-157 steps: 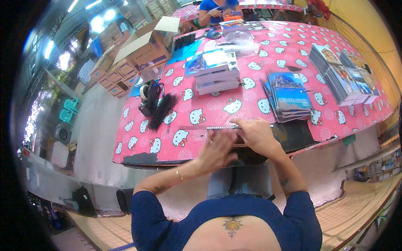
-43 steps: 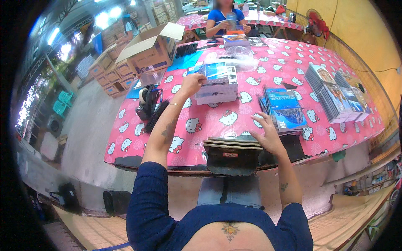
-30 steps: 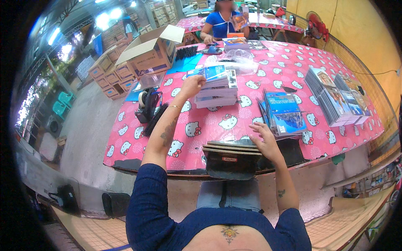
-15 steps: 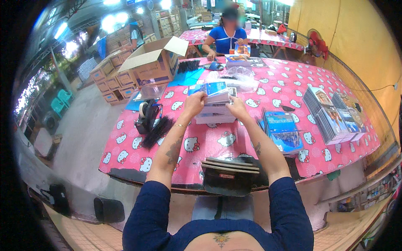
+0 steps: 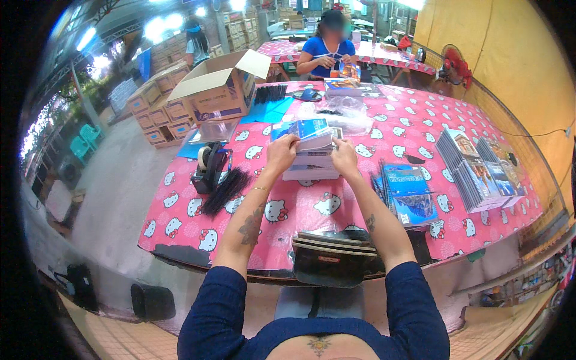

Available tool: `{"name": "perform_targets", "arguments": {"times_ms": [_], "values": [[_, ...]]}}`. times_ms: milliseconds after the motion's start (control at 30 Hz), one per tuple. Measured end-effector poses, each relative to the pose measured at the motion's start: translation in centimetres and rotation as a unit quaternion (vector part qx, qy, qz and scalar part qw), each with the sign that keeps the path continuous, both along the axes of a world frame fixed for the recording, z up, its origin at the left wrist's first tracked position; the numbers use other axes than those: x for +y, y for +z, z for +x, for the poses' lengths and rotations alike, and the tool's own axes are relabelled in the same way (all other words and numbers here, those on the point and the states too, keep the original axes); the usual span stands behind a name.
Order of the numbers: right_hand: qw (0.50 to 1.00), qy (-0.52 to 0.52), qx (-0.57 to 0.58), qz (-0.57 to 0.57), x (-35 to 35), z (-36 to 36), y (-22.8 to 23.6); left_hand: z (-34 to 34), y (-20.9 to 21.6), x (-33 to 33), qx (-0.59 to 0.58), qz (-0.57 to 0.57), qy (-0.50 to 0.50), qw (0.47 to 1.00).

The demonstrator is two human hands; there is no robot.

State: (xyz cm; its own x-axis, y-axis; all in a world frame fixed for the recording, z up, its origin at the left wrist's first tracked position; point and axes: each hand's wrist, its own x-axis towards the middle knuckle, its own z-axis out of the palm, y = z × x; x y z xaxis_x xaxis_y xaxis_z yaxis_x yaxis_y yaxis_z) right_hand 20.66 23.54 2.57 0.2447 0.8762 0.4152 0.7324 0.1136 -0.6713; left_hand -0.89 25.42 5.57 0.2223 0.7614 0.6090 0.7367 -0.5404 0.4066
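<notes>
Near the middle of the table, a sheaf of pages with a blue picture cover is gripped at its two sides, on top of a stack of white-edged pages. My left hand is closed on the sheaf's left edge, thumb toward the cover. Closed on its right edge is my right hand. Whether the sheaf rests fully on the stack, I cannot tell. To the right of my right forearm lies a pile of blue-covered spiral notebooks.
A black tape dispenser and thin black strands lie left. More spiral notebooks stand piled at far right. A black device sits at the front edge. An open carton stands back left; a co-worker faces me.
My hands keep hold of the sheaf, with only a slight shift. Across the table, the co-worker's hand has risen from the tabletop to chest height, near the other hand.
</notes>
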Motion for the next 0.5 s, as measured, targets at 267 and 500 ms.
{"name": "perform_targets", "arguments": {"times_ms": [267, 500], "values": [[0.921, 0.185, 0.344, -0.009, 1.4, -0.2, 3.0, 1.0, 1.0, -0.5, 0.053, 0.075, 0.004, 0.996], [0.96, 0.191, 0.026, 0.203, -9.2, 4.5, 8.3, 2.3, 14.2, -12.5, 0.044, 0.288, -0.1, 0.951]]}}
